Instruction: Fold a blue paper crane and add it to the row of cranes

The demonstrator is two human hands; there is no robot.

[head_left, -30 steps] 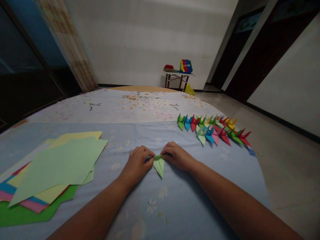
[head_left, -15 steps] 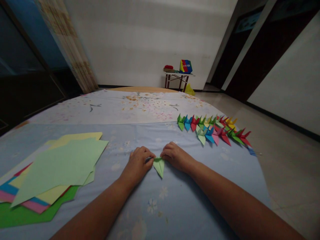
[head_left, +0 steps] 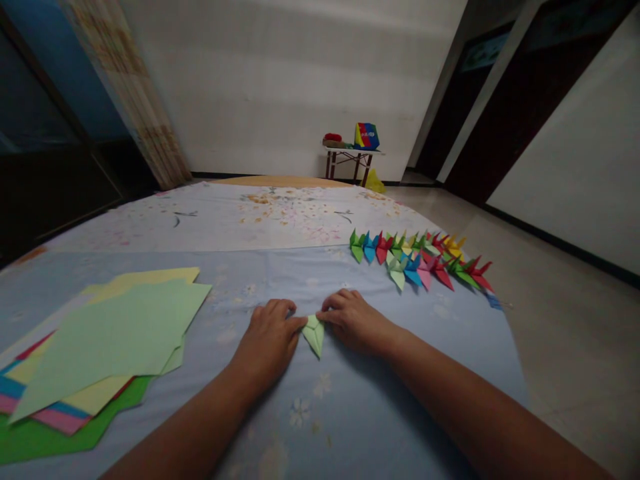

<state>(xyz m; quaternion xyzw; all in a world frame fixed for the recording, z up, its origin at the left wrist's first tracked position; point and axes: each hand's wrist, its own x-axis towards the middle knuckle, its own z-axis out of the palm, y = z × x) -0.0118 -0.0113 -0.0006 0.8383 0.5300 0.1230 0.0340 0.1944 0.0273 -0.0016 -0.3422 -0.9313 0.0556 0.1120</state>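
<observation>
Pinching a small pale green origami piece [head_left: 314, 335] from both sides, I hold it just above or on the blue flowered bedsheet [head_left: 400, 390]; I cannot tell which. It sits near the middle of the bed, its pointed end aimed down toward me.

My left grip [head_left: 267, 341] is nearly closed, with its fingertips [head_left: 299, 322] pressed against the upper left of the paper. My right grip [head_left: 353, 321] is curled in the same way and has hold of the upper right, so the piece is held between them. Both forearms reach in from the near edge of the bed.

Toward the left edge lies a loose stack of paper: a pale green sheet [head_left: 105, 340] on top, with a yellow sheet [head_left: 150, 275], a striped sheet [head_left: 45, 411] and a darker green sheet [head_left: 60, 440] beneath it. Toward the right edge, well apart from my right grip, stand rows of multicoloured origami cranes [head_left: 420, 260], packed close together. A small blue paper piece [head_left: 494, 301] lies just beyond them at the edge. Past the bed, a small table [head_left: 349, 157] by the far wall carries a striped rainbow-coloured bag [head_left: 367, 137].
</observation>
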